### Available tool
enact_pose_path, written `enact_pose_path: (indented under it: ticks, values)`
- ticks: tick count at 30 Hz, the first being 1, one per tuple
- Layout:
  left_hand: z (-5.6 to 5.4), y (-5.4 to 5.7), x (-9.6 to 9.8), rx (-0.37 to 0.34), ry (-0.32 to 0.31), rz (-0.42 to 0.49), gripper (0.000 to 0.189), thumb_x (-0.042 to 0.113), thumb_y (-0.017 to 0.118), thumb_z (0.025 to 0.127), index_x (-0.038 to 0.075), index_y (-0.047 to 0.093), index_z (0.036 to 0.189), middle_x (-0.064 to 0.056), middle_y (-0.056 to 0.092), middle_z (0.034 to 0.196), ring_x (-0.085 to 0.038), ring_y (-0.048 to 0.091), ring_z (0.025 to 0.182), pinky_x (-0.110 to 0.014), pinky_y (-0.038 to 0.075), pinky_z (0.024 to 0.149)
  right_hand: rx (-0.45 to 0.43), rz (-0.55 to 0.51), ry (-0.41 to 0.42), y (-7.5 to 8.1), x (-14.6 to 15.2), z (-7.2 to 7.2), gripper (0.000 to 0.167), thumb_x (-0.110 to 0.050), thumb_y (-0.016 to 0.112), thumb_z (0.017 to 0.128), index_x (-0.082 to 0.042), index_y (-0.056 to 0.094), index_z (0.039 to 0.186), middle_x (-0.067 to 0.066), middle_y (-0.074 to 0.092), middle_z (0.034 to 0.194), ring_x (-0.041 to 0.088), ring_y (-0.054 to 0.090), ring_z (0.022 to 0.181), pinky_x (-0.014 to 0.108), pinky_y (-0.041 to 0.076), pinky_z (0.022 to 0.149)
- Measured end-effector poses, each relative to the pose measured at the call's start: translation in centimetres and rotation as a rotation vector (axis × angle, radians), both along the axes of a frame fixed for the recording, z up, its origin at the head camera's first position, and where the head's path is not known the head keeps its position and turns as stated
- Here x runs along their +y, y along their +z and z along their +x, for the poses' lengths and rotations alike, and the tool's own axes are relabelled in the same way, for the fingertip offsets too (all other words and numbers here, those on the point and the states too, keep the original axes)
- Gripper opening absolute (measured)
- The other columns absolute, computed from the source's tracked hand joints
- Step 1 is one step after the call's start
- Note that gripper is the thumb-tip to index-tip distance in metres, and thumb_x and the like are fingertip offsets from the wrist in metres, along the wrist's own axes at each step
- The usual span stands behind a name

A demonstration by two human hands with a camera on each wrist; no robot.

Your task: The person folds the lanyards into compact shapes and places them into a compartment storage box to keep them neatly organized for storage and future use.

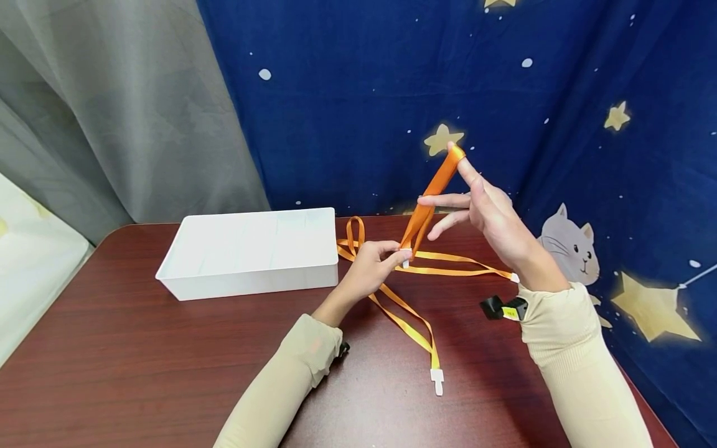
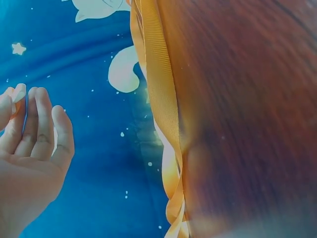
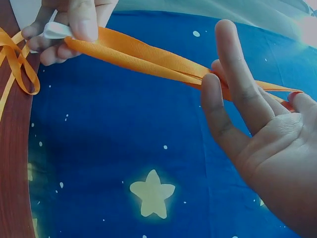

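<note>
My left hand [image 1: 372,264] pinches the white clip [image 1: 406,256] of an orange lanyard [image 1: 434,186] between thumb and fingers. The lanyard's loop stretches up to my right hand [image 1: 493,214] and passes over its index finger. The other fingers of that hand are spread and fairly straight, some touching the strap. In the right wrist view the strap [image 3: 138,54] runs doubled from the clip, passing behind some right-hand fingers. More orange lanyards [image 1: 409,311] lie on the table below the hands, one ending in a white clip [image 1: 437,381] toward the front.
A white rectangular box [image 1: 252,283] stands left of the hands on the dark red-brown table [image 1: 140,367]. Another lanyard's white clip [image 1: 514,277] lies near the right wrist. Behind the table hang a blue starry curtain [image 1: 347,124] and a grey curtain [image 1: 151,112].
</note>
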State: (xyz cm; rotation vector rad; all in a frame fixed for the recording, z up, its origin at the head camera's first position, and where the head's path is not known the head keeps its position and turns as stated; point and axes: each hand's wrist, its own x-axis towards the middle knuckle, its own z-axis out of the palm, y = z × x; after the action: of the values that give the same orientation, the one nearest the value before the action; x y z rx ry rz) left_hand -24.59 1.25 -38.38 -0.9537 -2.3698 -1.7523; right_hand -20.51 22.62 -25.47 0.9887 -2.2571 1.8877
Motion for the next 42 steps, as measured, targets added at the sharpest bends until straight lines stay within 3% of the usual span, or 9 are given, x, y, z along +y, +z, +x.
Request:
enact_pose_path:
  ticks: [3, 6, 8, 16, 24, 32, 37, 40, 42]
  values:
    - [0.0, 0.0, -0.1, -0.007, -0.007, 0.020, 0.024, 0.022, 0.061, 0.100, 0.004, 0.072, 0.088, -0.009, 0.055, 0.067, -0.013, 0.041, 0.059, -0.024, 0.034, 0.055, 0.037, -0.015, 0.007, -0.2, -0.1, -0.1, 0.058, -0.053, 0.032, 0.104, -0.034, 0.022, 0.158, 0.034, 0.061, 0.122, 0.040, 0.071, 0.073, 0.039, 0.036, 0.110]
    - [0.1, 0.1, -0.2, -0.022, -0.009, 0.023, 0.024, 0.021, 0.061, 0.100, 0.005, 0.072, 0.087, -0.008, 0.055, 0.068, -0.015, 0.043, 0.060, -0.025, 0.036, 0.056, 0.075, -0.049, 0.017, -0.5, -0.4, -0.4, 0.061, -0.054, 0.035, 0.104, -0.030, 0.023, 0.159, 0.034, 0.061, 0.122, 0.037, 0.071, 0.071, 0.033, 0.046, 0.100]
    - [-0.1, -0.2, -0.1, -0.030, -0.012, 0.030, 0.024, 0.023, 0.061, 0.100, 0.006, 0.071, 0.087, -0.004, 0.053, 0.066, -0.015, 0.043, 0.059, -0.025, 0.035, 0.055, 0.088, -0.081, 0.016, -0.8, -0.6, -0.6, 0.063, -0.053, 0.037, 0.104, -0.027, 0.022, 0.159, 0.031, 0.063, 0.122, 0.036, 0.071, 0.070, 0.034, 0.046, 0.100]
    - [-0.2, 0.1, -0.2, -0.030, -0.012, 0.010, 0.023, 0.024, 0.062, 0.100, 0.004, 0.072, 0.097, -0.012, 0.062, 0.076, -0.015, 0.051, 0.065, -0.026, 0.040, 0.058, 0.107, -0.161, 0.038, -0.9, -1.2, -0.8, 0.060, -0.045, 0.037, 0.107, -0.020, 0.022, 0.159, 0.025, 0.067, 0.118, 0.033, 0.071, 0.067, 0.040, 0.046, 0.100]
    - [-0.1, 1.0, -0.2, -0.051, -0.013, -0.030, 0.029, 0.027, 0.068, 0.096, 0.008, 0.070, 0.118, -0.001, 0.072, 0.104, -0.013, 0.067, 0.094, -0.029, 0.056, 0.081, 0.094, -0.133, 0.054, -0.6, -1.7, -0.4, 0.061, -0.048, 0.037, 0.106, -0.022, 0.024, 0.159, 0.026, 0.067, 0.117, 0.033, 0.071, 0.067, 0.043, 0.044, 0.103]
    - [-0.2, 2.5, 0.5, -0.050, -0.014, -0.019, 0.052, 0.034, 0.073, 0.091, 0.012, 0.060, 0.136, 0.000, 0.066, 0.124, -0.016, 0.066, 0.106, -0.031, 0.055, 0.084, 0.093, -0.107, 0.070, -0.8, -2.0, -0.4, 0.064, -0.049, 0.034, 0.106, -0.017, 0.020, 0.160, 0.025, 0.068, 0.116, 0.032, 0.071, 0.068, 0.038, 0.055, 0.085]
    - [-0.6, 3.4, 0.8, 0.045, 0.017, -0.029, 0.061, 0.029, 0.072, 0.093, 0.010, 0.050, 0.146, -0.004, 0.056, 0.140, -0.015, 0.055, 0.124, -0.033, 0.045, 0.103, 0.100, -0.125, 0.100, -0.8, -2.1, -0.4, 0.064, -0.047, 0.032, 0.107, -0.012, 0.019, 0.160, 0.025, 0.069, 0.114, 0.032, 0.071, 0.067, 0.036, 0.057, 0.076]
    - [-0.9, 4.0, 1.0, 0.074, -0.015, 0.020, 0.055, 0.023, 0.067, 0.097, 0.009, 0.049, 0.146, -0.005, 0.053, 0.145, -0.015, 0.048, 0.133, -0.034, 0.040, 0.108, 0.108, -0.152, 0.126, -0.9, -2.2, -0.3, 0.064, -0.043, 0.032, 0.108, -0.008, 0.017, 0.159, 0.023, 0.070, 0.113, 0.032, 0.070, 0.065, 0.037, 0.057, 0.077]
    - [-1.1, 4.4, 1.0, 0.054, -0.060, 0.075, 0.053, 0.019, 0.064, 0.098, 0.008, 0.047, 0.147, -0.005, 0.051, 0.146, -0.018, 0.051, 0.131, -0.032, 0.044, 0.105, 0.109, -0.161, 0.137, -0.9, -2.3, -0.3, 0.064, -0.042, 0.031, 0.109, -0.006, 0.017, 0.159, 0.022, 0.070, 0.112, 0.033, 0.070, 0.064, 0.037, 0.056, 0.078]
